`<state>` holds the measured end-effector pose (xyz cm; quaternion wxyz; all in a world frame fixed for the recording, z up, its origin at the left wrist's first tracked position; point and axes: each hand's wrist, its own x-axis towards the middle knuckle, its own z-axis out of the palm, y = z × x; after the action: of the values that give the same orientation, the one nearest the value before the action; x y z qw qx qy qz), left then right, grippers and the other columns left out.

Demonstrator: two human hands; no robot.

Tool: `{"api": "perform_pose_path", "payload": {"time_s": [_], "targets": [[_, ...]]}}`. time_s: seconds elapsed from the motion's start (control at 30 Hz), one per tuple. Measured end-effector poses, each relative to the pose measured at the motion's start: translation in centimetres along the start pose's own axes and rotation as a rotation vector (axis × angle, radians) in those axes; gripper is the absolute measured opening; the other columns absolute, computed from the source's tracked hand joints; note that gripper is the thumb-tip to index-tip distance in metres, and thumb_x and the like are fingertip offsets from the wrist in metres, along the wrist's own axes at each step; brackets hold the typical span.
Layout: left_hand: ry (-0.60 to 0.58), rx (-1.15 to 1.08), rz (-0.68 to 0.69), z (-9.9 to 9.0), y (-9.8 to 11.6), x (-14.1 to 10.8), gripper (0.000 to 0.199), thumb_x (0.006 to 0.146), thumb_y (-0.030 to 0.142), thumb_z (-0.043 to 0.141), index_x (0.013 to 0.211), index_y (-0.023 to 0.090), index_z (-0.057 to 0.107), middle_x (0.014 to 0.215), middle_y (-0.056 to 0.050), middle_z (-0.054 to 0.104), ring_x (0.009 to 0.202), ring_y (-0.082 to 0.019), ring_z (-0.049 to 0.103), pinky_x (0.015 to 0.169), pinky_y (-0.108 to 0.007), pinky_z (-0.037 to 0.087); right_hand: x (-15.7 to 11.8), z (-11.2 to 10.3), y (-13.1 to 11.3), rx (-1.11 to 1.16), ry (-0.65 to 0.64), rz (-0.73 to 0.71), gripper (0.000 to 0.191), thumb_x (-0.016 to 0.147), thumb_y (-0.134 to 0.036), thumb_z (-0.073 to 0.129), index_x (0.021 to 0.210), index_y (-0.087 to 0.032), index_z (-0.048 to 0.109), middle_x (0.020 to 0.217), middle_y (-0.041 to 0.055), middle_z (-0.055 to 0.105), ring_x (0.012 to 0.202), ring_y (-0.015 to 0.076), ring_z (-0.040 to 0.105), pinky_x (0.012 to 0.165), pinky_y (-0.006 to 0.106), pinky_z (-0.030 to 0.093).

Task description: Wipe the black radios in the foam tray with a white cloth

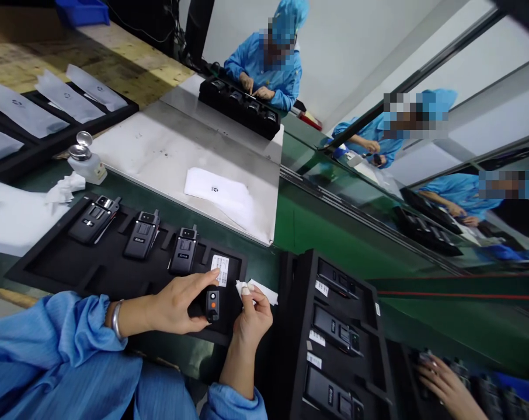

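Head view: the left hand [177,306] grips a black radio [212,306] over the right end of the foam tray [83,283]; contact with it cannot be told. The right hand [252,318] pinches a white scrap [240,287] alongside. The radio appears stiff, fairly light and smooth, best held by its long sides. Raised tray edges may catch it; green worktop [262,262] separates the second tray [300,303].

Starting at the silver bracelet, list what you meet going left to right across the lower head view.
Silver bracelet, left hand, black device with orange button, right hand, black tray of devices, co-worker's hand.
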<state>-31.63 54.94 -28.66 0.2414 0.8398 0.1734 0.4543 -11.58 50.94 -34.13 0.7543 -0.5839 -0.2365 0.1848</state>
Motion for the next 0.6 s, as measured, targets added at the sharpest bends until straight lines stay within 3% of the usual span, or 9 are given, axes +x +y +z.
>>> {"api": "perform_pose_path", "payload": {"time_s": [0.13,0.3,0.43,0.6], "targets": [[-0.043,0.042,-0.036,-0.1,0.1,0.0,0.097,0.077,0.020,0.067,0.157,0.016,0.013,0.133,-0.017,0.057,0.118,-0.026,0.060,0.099,-0.039,0.054,0.2,-0.1,0.2,-0.016,0.006,-0.033,0.028,0.064,-0.032,0.084,0.069,-0.015,0.063,0.084,0.0040,0.068,0.081,0.0182,0.065,0.081,0.039,0.055],[-0.139,0.229,-0.326,0.6,0.4,3.2,0.100,0.076,0.031,0.070,0.156,0.021,0.011,0.134,-0.015,0.057,0.116,-0.031,0.061,0.093,-0.043,0.054,0.4,-0.6,0.8,-0.031,0.030,-0.083,0.028,0.065,-0.034,0.085,0.071,-0.015,0.064,0.084,0.0040,0.068,0.084,0.0194,0.066,0.083,0.040,0.055],[-0.242,0.285,-0.557,2.1,-0.8,7.3,0.098,0.075,0.042,0.071,0.155,0.017,0.020,0.126,-0.017,0.060,0.112,-0.037,0.061,0.092,-0.049,0.051,0.4,-1.1,1.1,-0.026,0.042,-0.114,0.025,0.067,-0.033,0.084,0.074,-0.016,0.066,0.083,0.0020,0.068,0.083,0.0173,0.065,0.083,0.036,0.055],[-0.233,0.239,-0.652,2.6,-3.1,9.2,0.090,0.073,0.028,0.075,0.150,0.008,0.033,0.113,-0.023,0.065,0.106,-0.041,0.063,0.090,-0.052,0.049,0.4,-1.3,0.9,-0.019,0.021,-0.123,0.023,0.067,-0.031,0.084,0.076,-0.018,0.067,0.081,0.0007,0.069,0.077,0.0161,0.065,0.074,0.031,0.057]]}}
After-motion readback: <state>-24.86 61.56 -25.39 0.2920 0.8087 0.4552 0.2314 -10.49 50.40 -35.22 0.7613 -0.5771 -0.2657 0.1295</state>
